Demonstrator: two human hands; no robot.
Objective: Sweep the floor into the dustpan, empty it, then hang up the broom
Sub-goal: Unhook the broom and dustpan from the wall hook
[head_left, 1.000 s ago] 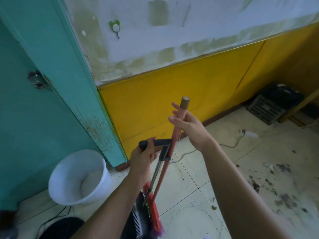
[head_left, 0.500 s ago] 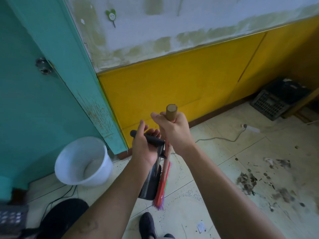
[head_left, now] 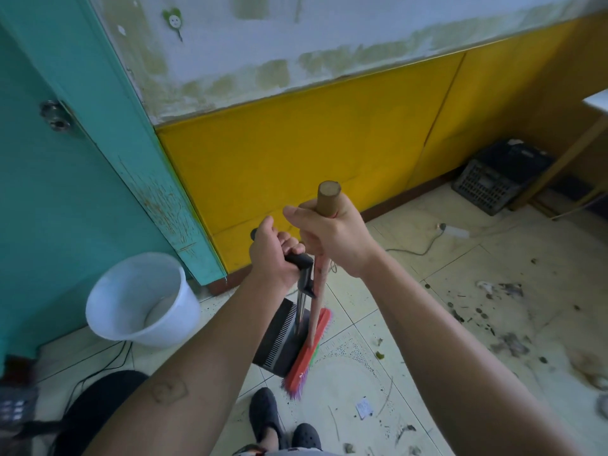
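The left hand (head_left: 271,255) curls round the black dustpan handle (head_left: 297,258), with the dustpan (head_left: 279,337) below it. Just beside it, the right hand (head_left: 332,238) grips the broom (head_left: 307,350) near its top, shaft almost vertical. The dirt (head_left: 508,343) lies well right of both hands, nearer the right hand.

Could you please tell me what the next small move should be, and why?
Probably carry the broom and dustpan right, to the debris littering those tiles; the right hand and left hand hold both tools short of it.
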